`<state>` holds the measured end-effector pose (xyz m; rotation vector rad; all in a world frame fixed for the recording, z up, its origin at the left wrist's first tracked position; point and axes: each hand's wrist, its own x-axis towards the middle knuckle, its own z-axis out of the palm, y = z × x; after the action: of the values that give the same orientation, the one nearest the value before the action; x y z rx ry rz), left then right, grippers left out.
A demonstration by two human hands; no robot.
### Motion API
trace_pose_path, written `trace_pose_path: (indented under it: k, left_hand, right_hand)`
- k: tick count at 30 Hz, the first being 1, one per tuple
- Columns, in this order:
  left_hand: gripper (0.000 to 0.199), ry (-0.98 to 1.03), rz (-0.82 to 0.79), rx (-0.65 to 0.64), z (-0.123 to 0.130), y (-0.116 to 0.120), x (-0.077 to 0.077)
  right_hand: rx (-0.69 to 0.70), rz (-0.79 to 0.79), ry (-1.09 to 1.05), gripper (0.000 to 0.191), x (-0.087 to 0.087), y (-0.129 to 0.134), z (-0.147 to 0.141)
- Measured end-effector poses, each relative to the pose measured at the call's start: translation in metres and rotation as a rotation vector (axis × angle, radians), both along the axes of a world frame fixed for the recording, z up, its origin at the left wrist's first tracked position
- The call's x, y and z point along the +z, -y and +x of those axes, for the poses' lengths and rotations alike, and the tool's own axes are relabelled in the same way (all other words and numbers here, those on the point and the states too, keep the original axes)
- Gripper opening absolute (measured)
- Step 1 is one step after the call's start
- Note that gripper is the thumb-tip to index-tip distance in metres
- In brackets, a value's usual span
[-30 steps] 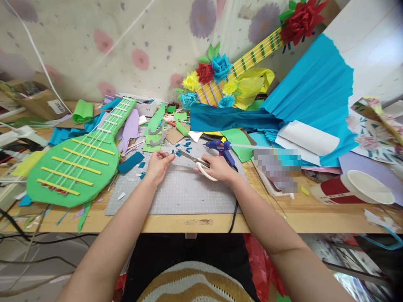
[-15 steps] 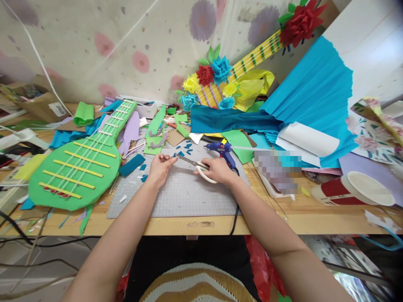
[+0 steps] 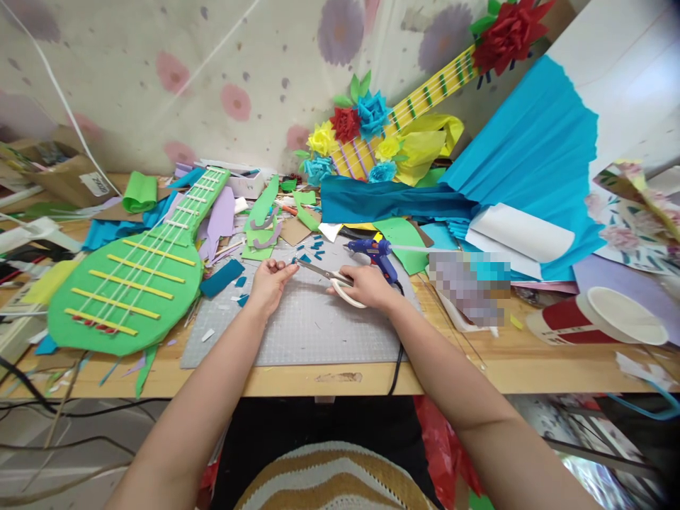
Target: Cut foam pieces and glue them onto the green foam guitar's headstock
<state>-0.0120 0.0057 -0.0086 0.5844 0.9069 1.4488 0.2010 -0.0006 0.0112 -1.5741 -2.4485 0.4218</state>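
Head view: white-handled scissors [image 3: 321, 272] are grasped by the right hand [image 3: 367, 287], fingers curled at the loops, blades pointed toward the left hand [image 3: 270, 287] above the grey cutting mat [image 3: 319, 333]. A small blue piece [image 3: 295, 261] is pinched at the left thumb and fingertip, beside the blade tips; whether it is touched by the blades cannot be told. Loose blue snippets [image 3: 317, 246] are scattered on the mat just beyond. A larger blue strip [image 3: 223, 278] is seen near its left edge. A blue glue gun [image 3: 380, 255] is laid beyond the right hand. The mat is flanked at left by a green paper instrument [image 3: 127, 283], strung in white; a red-and-white cup [image 3: 595, 317] is noted at far right.
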Motion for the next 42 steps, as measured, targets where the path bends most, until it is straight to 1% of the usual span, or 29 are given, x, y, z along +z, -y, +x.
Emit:
trace_pose_path:
  k: [7, 15, 29, 42]
  left_hand:
    - [0.048, -0.004, 0.012, 0.011, -0.0004, -0.0013, -0.0035]
    - [0.047, -0.013, -0.002, 0.005, 0.0008, -0.0002, 0.0001]
    - [0.05, -0.04, 0.012, 0.016, 0.0009, -0.0011, -0.0005]
    - [0.05, -0.052, 0.003, 0.011, 0.0016, 0.0, 0.0002]
  right_hand:
    - [-0.012, -0.009, 0.015, 0.048, -0.0006, 0.0003, 0.0]
    - [-0.012, 0.002, 0.023, 0.05, -0.002, -0.0001, 0.0002]
    - [-0.008, -0.005, -0.011, 0.049, -0.0007, 0.0003, 0.0009]
    - [-0.005, 0.047, -0.023, 0.049, -0.0016, -0.0007, 0.0017]
